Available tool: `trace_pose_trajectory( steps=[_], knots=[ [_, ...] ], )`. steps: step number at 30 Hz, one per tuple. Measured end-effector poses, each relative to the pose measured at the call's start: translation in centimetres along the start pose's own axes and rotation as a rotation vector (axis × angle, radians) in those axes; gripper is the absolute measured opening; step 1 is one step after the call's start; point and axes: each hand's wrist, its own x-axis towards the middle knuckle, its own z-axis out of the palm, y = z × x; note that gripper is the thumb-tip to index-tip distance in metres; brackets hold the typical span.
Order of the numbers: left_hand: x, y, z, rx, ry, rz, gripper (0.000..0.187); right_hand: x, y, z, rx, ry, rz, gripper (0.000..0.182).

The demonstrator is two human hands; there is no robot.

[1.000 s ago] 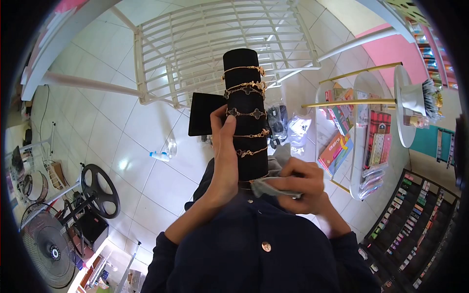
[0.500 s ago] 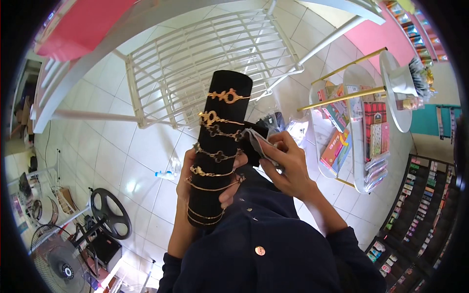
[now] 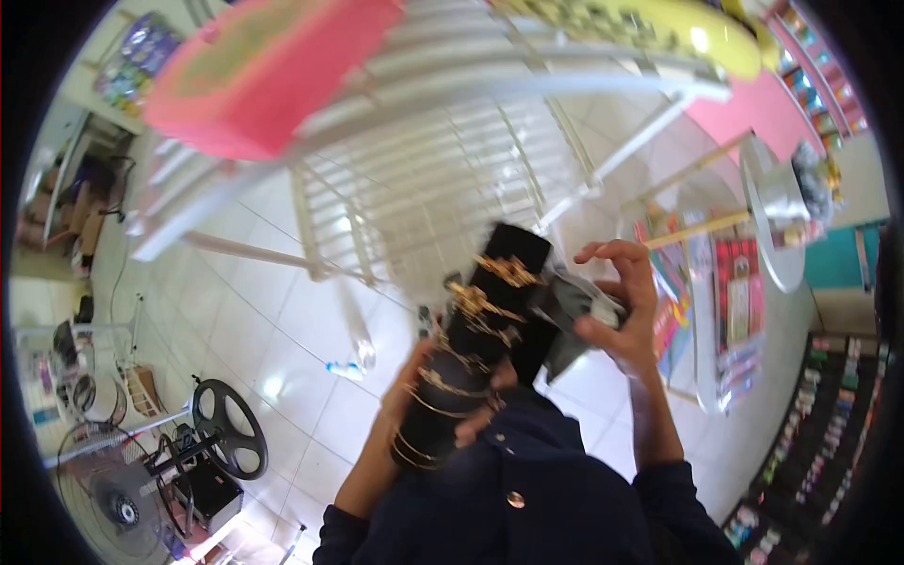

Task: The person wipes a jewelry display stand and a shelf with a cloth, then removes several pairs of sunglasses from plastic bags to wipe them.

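Observation:
My left hand [image 3: 428,391] grips a black velvet bracelet roll [image 3: 476,344] around its lower half; the roll tilts up to the right and carries several gold bracelets. My right hand [image 3: 617,306] is raised beside the roll's upper end and pinches a grey cloth [image 3: 570,311] that touches the roll near its top. The picture is blurred by motion, so the bracelets' details are unclear. My dark blue sleeves and buttoned front fill the lower middle.
A white slatted rack [image 3: 443,188] stands ahead on the tiled floor, with a pink panel [image 3: 254,80] above it. A round tiered stand [image 3: 744,273] with packaged goods is at right. A fan [image 3: 104,490] and a black wheel [image 3: 231,428] sit at lower left.
The view has swung upward and blurred. The roll has tilted further right and dropped lower in view. My right hand with the cloth has risen to the roll's upper end.

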Motion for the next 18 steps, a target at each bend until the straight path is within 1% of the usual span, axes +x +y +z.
trace_pose_trajectory(
  steps=[1, 3, 4, 5, 6, 7, 9, 11, 13, 14, 15, 17, 18],
  knots=[
    [0.0, 0.6, -0.4, 0.114, 0.016, -0.081, 0.062, 1.0, -1.1, -0.4, -0.058, -0.056, -0.046, 0.07],
    [0.1, 1.0, 2.0, 0.358, 0.237, -0.208, 0.057, 2.4, -3.1, -1.3, -0.126, -0.353, 0.073, 0.083],
    [0.0, 1.2, 2.4, 0.39, 0.222, -0.155, 0.057, 3.4, -3.8, -1.1, -0.133, -0.551, 0.039, 0.09],
    [-0.1, 1.2, 2.6, 0.396, 0.195, -0.197, 0.055, 3.8, -3.6, -0.7, -0.038, -0.554, 0.008, 0.086],
    [-0.3, 1.4, 2.9, 0.401, 0.169, -0.247, 0.054, 4.2, -3.7, -0.8, -0.01, -0.559, 0.017, 0.083],
    [-0.5, 1.7, 3.4, 0.424, 0.157, -0.215, 0.054, 4.4, -3.9, -0.9, 0.015, -0.56, 0.03, 0.08],
    [-0.8, 1.8, 4.5, 0.456, 0.125, -0.269, 0.054, 4.7, -4.0, -0.7, 0.172, -0.613, 0.01, 0.075],
    [-1.3, 1.7, 6.2, 0.485, 0.117, -0.242, 0.056, 4.9, -4.1, -0.2, 0.184, -0.616, -0.038, 0.075],
    [-2.2, 2.0, 8.2, 0.614, 0.111, -0.234, 0.057, 4.8, -5.0, 0.7, 0.351, -0.571, -0.185, 0.075],
    [-2.7, 1.8, 9.6, 0.568, 0.124, -0.209, 0.063, 5.0, -5.5, 0.9, 0.379, -0.571, -0.238, 0.078],
    [-3.1, 1.8, 10.1, 0.574, 0.12, -0.209, 0.063, 5.0, -6.2, 1.2, 0.375, -0.571, -0.244, 0.078],
    [-3.8, 2.2, 10.7, 0.552, -0.012, -0.146, 0.068, 4.7, -7.8, 1.8, 0.515, -0.387, -0.221, 0.079],
    [-4.0, 2.6, 10.9, 0.521, -0.098, -0.161, 0.063, 4.8, -8.3, 1.7, 0.519, -0.369, -0.227, 0.081]
  ],
)
